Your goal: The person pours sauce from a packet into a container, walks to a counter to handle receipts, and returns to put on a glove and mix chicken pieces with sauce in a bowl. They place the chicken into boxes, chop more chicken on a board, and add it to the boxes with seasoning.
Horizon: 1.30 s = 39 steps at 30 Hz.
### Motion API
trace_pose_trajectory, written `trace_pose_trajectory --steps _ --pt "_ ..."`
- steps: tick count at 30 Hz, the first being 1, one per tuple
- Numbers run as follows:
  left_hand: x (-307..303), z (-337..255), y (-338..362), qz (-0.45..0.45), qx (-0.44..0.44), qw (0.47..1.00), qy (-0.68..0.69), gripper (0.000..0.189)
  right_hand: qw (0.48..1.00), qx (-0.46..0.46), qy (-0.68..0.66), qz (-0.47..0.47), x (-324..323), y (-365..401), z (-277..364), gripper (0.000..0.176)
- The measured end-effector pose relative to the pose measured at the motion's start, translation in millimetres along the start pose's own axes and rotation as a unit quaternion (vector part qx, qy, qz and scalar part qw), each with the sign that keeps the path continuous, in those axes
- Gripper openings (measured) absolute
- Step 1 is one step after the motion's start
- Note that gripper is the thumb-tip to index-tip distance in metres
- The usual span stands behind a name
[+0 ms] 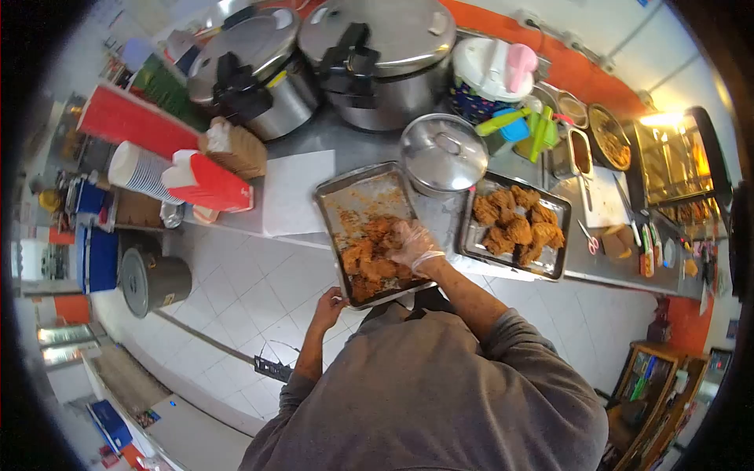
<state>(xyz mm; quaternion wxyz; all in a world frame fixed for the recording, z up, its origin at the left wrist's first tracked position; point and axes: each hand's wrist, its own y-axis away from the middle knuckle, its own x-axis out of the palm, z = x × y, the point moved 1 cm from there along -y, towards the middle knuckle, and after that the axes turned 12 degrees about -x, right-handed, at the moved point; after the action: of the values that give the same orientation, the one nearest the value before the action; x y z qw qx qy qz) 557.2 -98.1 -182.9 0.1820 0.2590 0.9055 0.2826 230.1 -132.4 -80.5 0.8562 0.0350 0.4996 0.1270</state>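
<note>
My right hand (414, 246), in a clear plastic glove, reaches into a metal baking tray (366, 174). Its fingers curl over fried chicken (377, 267) heaped in the near half, and the fingertips are partly hidden. Reddish crumbs coat the tray's far half. My bare left hand (334, 302) grips the tray's near left corner, which sticks out over the counter edge. Just right of it, a second tray (469, 245) holds several browned chicken pieces (516, 226). A lidded steel pot (444, 151) stands behind, between the two trays.
Two large pressure cookers (375, 47) stand at the back. Red cartons (210, 182), stacked paper cups (141, 171) and a white sheet (298, 188) lie left. To the right are scissors (589, 238), a knife (623, 196) and a lit warmer (679, 157). A grey bin (157, 281) stands on the floor.
</note>
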Motion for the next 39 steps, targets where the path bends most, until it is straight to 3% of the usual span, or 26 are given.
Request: trace_pose_trajectory --steps 4,6,8,9,10,11,13,17,19,21,23,25,26,29,31,35,37,38,39 --pt "2 6 -6 -0.011 -0.023 1.0 -0.005 0.025 0.998 0.054 -0.045 0.0 2 13 -22 0.067" --pt "1 8 -5 -0.016 -0.042 0.999 -0.001 0.028 0.993 0.088 -0.002 0.081 -38 19 -20 0.054" --pt "3 6 -3 -0.026 -0.036 0.999 -0.003 0.028 0.992 0.122 -0.011 0.013 -77 33 -44 0.047" --pt "4 1 -1 -0.027 -0.034 0.999 -0.002 0.028 0.975 0.203 0.052 -0.07 -89 53 -73 0.047" --pt "5 -3 1 -0.033 -0.044 0.998 -0.011 0.027 0.957 0.223 0.125 -0.135 -106 76 -92 0.052" --pt "7 -6 3 -0.04 -0.056 0.997 -0.021 0.026 0.936 0.272 0.164 -0.151 -122 96 -105 0.042" --pt "9 -8 2 -0.044 -0.063 0.997 -0.015 0.025 0.932 0.297 0.192 -0.078 -94 124 -178 0.051" --pt "15 -6 4 -0.074 -0.056 0.996 -0.015 0.024 0.958 0.211 0.191 0.035 -104 133 -184 0.058" --pt "19 -10 7 -0.085 -0.043 0.995 0.001 0.024 0.964 0.246 0.093 -0.031 -119 134 -181 0.06" --pt "21 -17 12 -0.081 -0.047 0.995 -0.02 0.024 0.97 0.219 0.092 -0.056 -109 129 -192 0.06" --pt "21 1 11 -0.094 -0.024 0.995 0.007 0.023 0.974 0.157 -0.113 -0.118 -96 108 -184 0.062" --pt "21 2 7 -0.096 0.001 0.995 -0.007 0.023 0.984 -0.002 -0.16 -0.076 -94 76 -124 0.057" --pt "21 2 4 -0.087 0.007 0.996 -0.011 0.023 0.982 -0.144 -0.086 -0.089 -77 48 -103 0.062" --pt "23 3 4 -0.091 0.022 0.995 -0.045 0.022 0.985 -0.106 -0.127 0.052 -56 -23 -32 0.071" --pt "23 -10 10 -0.098 0.002 0.994 -0.043 0.022 0.989 -0.077 -0.089 0.092 -44 -59 -5 0.074" --pt "22 3 3 -0.104 0.0 0.994 -0.034 0.023 0.997 -0.027 -0.054 0.04 -10 -90 22 0.071" --pt "23 4 5 -0.104 0.01 0.994 -0.033 0.024 0.997 -0.037 -0.055 -0.027 -22 -81 36 0.051" --pt "23 3 7 -0.103 0.01 0.994 -0.029 0.024 0.998 -0.036 -0.052 -0.024 -36 -70 37 0.051" --pt "24 0 8 -0.106 0.009 0.994 -0.032 0.024 0.999 -0.048 0.001 -0.006 -55 -50 27 0.039"
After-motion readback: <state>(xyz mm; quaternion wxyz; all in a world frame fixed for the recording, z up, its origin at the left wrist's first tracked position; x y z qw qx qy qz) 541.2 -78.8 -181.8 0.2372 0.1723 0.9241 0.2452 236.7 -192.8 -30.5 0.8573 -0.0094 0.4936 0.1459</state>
